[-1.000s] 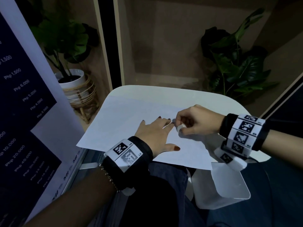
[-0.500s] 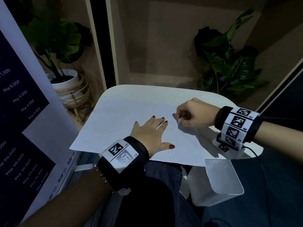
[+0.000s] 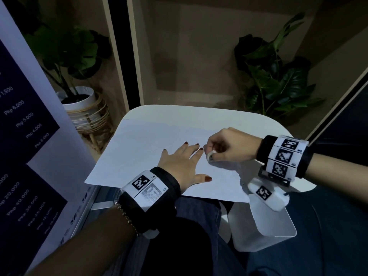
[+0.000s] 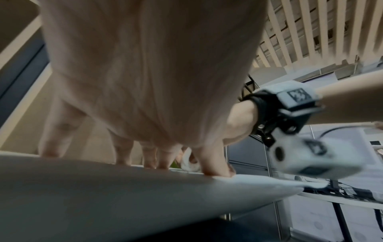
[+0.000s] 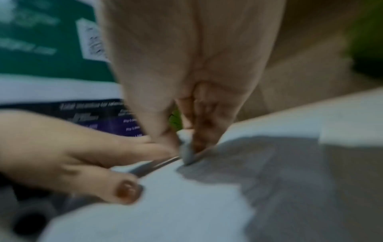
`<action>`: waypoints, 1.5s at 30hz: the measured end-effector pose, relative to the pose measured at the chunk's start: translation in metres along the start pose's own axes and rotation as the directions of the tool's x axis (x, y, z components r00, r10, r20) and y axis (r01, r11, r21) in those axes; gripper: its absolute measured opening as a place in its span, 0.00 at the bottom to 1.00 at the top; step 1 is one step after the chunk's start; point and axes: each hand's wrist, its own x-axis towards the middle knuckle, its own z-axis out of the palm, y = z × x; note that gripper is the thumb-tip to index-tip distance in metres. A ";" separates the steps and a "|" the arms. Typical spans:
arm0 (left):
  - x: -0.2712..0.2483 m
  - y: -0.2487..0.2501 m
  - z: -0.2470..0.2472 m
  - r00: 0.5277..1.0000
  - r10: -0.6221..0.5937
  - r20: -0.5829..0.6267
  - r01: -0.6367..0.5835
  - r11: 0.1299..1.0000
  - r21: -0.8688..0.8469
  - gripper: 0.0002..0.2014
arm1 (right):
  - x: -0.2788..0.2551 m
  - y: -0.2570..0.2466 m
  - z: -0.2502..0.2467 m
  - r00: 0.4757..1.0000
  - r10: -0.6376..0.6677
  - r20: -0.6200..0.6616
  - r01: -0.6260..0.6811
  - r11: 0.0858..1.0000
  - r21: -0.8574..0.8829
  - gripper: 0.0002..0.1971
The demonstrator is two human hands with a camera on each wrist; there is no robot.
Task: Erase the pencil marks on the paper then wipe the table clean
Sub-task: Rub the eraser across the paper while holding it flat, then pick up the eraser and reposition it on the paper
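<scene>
- Eraser (image 3: 210,155): small and white, pinched between thumb and curled fingers of the right hand (image 3: 229,145), its lower end touching the paper (image 3: 143,148); the right wrist view, blurred, shows the same pinch (image 5: 186,147).
- Left hand (image 3: 180,166): flat on the paper, palm down, fingers straight and spread, fingertips (image 3: 200,149) just beside the eraser.
- Paper: one white sheet lying on the table (image 3: 199,114), its near edge overhanging the table's edge; any pencil marks are too faint to tell.
- Table: small, white, with rounded corners.
- Surroundings: a potted plant (image 3: 278,80) beyond the table on the right, another in a white pot (image 3: 79,98) on the left, and a printed banner (image 3: 25,126) along the left side.
</scene>
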 end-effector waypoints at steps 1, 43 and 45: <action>0.000 0.000 0.000 1.000 -0.001 -0.001 0.001 1.000 0.007 0.40 | 0.001 0.003 -0.004 1.000 0.022 -0.020 -0.022 1.000 -0.021 0.02; -0.010 -0.115 -0.040 0.913 -0.326 0.244 0.317 0.945 0.077 0.42 | -0.051 -0.026 0.058 0.938 0.307 -0.160 0.120 0.146 0.982 0.11; -0.005 -0.111 -0.032 0.912 -0.342 0.226 0.312 0.937 0.158 0.46 | -0.046 -0.049 0.060 0.993 0.118 -0.007 0.011 -0.028 1.000 0.04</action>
